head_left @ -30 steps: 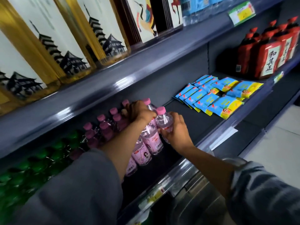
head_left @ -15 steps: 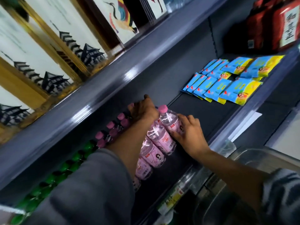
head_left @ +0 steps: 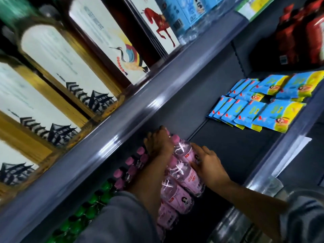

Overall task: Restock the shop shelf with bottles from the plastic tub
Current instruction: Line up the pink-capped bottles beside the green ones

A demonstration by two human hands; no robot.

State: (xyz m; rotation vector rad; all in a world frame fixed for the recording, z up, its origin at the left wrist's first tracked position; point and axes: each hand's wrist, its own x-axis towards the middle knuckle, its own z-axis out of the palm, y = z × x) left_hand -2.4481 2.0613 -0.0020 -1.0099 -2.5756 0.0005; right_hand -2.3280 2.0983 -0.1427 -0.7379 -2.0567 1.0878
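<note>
left hand (head_left: 158,143) palm down, right hand (head_left: 207,162) fingers spread

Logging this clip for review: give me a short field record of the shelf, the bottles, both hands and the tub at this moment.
shelf: dark shelf, part bare right of the bottles
bottles: pink-capped bottles in rows, upright
left hand: left hand over the bottle tops at the back
right hand: right hand flat against the side of the rightmost row
neighbours: green-capped bottles left, blue-yellow packets right
tub: clear plastic tub edge at lower right, contents not visible
</note>
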